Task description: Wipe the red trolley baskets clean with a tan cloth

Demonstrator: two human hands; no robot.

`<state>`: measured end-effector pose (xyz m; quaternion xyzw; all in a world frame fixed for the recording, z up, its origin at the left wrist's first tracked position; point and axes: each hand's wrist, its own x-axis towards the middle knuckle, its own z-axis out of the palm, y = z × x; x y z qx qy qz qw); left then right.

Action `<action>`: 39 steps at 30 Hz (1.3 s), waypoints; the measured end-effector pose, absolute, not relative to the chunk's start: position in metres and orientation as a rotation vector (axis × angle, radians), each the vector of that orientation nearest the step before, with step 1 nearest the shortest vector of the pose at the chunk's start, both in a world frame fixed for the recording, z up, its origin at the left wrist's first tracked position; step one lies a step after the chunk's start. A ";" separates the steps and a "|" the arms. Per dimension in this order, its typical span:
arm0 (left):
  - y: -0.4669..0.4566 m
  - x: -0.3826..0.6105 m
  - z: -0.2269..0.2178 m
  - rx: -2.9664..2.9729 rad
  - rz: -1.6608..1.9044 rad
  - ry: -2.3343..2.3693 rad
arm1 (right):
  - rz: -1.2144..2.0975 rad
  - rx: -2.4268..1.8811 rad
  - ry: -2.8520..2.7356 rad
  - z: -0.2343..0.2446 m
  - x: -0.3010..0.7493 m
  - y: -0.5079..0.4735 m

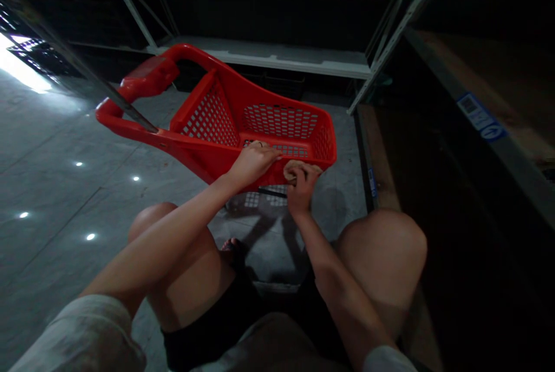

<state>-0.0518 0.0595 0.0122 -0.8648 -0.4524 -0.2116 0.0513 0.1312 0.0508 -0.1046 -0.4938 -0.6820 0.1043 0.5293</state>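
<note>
A red plastic shopping cart basket [225, 111] with perforated walls stands tilted in front of my knees. My left hand [254, 162] grips its near rim, fingers curled over the edge. My right hand [302, 178] is closed on a small beige cloth [293, 168] pressed against the basket's outer side wall, just right of the left hand. The cart's red handle [147, 80] rises at the upper left.
Grey metal shelving [277, 56] runs behind the cart. A dark wooden shelf unit with a blue label [481, 114] lines the right side. A grey metal bar [78, 65] crosses the upper left. The floor [65, 187] is glossy grey tile.
</note>
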 end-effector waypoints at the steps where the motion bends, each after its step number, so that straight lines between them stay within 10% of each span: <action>1: 0.059 -0.050 0.012 -2.630 -0.645 -1.387 | 0.307 -1.214 -1.704 -0.120 0.129 0.045; 6: 0.058 -0.038 0.008 -2.596 -0.626 -1.409 | 0.435 -1.312 -1.800 -0.168 0.121 0.024; 15: 0.056 -0.008 0.011 -2.672 -0.545 -1.317 | 0.008 -1.125 -1.507 -0.090 0.153 0.055; 23: 0.069 0.032 0.016 -2.689 -0.469 -1.336 | 0.233 -1.307 -1.639 -0.149 0.164 0.025; 32: 0.038 -0.002 0.052 -2.519 -0.368 -1.428 | 0.028 -1.185 -1.461 -0.064 0.202 0.050; 39: 0.027 -0.023 0.049 -2.380 -0.275 -1.492 | -0.153 -1.018 -1.925 -0.133 0.194 0.031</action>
